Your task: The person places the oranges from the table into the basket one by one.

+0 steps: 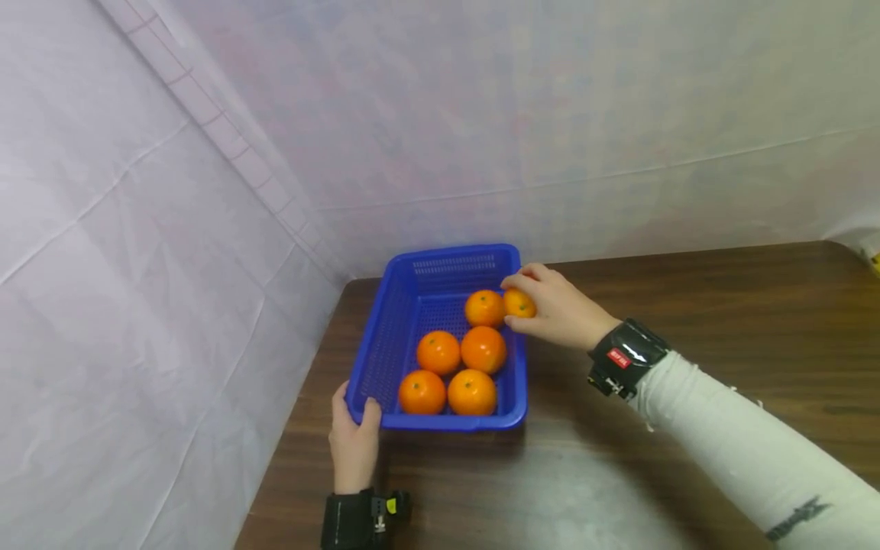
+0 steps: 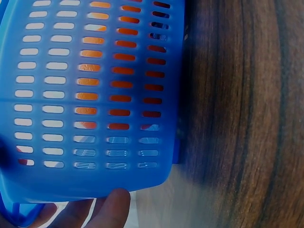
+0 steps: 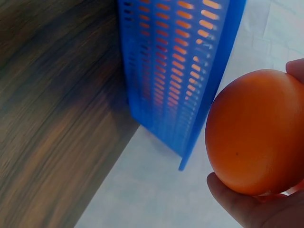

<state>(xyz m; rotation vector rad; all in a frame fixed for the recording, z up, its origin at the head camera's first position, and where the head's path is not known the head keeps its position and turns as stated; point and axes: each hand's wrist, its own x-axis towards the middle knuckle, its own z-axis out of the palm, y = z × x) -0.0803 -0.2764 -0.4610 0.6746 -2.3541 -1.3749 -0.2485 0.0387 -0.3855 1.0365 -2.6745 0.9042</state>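
A blue perforated plastic basket (image 1: 371,344) stands on the table with several oranges (image 1: 438,352) inside, most of them toward its near and right sides. My left hand (image 1: 354,443) grips the basket's near left corner, thumb over the rim; fingertips (image 2: 116,206) show below the basket wall in the left wrist view. Over the right rim, my right hand (image 1: 560,309) holds another orange (image 1: 520,303) between thumb and fingers. The right wrist view shows this held orange (image 3: 259,133) up close, above the level of the basket's rim (image 3: 213,90).
The dark wood-grain table (image 1: 687,305) extends to the right and toward me. White sheeting (image 1: 584,153) hangs behind it, and more sheeting (image 1: 137,305) covers the left side. Black straps with small cameras sit on both wrists.
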